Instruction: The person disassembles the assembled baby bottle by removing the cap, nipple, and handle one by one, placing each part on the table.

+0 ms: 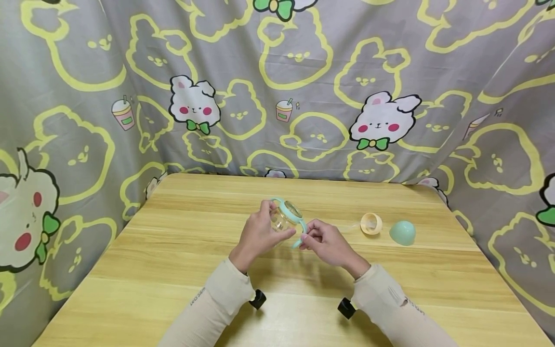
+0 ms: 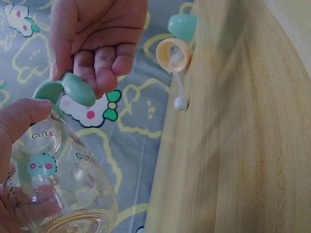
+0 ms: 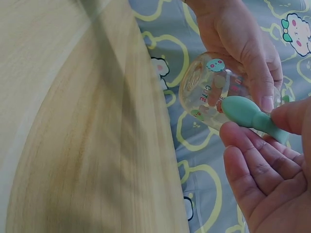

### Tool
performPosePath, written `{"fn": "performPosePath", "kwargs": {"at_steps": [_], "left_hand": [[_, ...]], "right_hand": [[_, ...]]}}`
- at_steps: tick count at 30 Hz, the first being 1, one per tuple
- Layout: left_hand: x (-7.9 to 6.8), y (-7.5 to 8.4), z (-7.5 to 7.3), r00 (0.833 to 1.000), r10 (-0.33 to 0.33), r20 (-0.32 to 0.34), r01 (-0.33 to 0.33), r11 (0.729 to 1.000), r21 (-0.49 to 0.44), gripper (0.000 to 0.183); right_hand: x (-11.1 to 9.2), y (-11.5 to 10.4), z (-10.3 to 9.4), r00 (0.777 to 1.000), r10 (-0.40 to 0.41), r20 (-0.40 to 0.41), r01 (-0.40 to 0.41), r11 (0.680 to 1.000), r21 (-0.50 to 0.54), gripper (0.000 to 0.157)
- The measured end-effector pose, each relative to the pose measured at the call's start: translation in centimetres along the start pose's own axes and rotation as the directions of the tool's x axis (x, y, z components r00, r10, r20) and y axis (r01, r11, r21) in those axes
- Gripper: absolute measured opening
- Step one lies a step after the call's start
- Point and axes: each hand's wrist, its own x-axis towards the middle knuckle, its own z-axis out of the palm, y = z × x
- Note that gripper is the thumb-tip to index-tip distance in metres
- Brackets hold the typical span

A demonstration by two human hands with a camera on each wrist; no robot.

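Observation:
A clear baby bottle (image 1: 282,222) with cartoon prints and "CUTE" lettering is held tilted above the table, its wide mouth facing up and to the right. My left hand (image 1: 261,232) grips the bottle body, thumb near the collar. Around the neck sits a mint green handle ring (image 1: 289,212) with a curved handle on each side. My right hand (image 1: 326,241) pinches the near handle (image 3: 243,112) between thumb and fingers. In the left wrist view, that handle (image 2: 79,90) has a rounded, bulb-like end, and the right hand's other fingers are loosely bent beneath it.
To the right on the wooden table (image 1: 195,270) lie a cream screw collar (image 1: 371,224) with a thin straw and a white weighted end (image 2: 180,103), and beside it a mint domed cap (image 1: 403,233). A patterned curtain (image 1: 243,120) hangs around the back and sides.

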Motion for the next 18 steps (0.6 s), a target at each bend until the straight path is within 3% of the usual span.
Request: {"fn": "performPosePath", "kwargs": {"at_steps": [18], "left_hand": [[-0.01,-0.01,0.03,1.000,0.001,0.004,-0.001,1.000,0.005,0.063]], "right_hand": [[-0.10,0.11,-0.16,1.000,-0.026,-0.004,0.026,1.000,-0.010,0.013]]}}
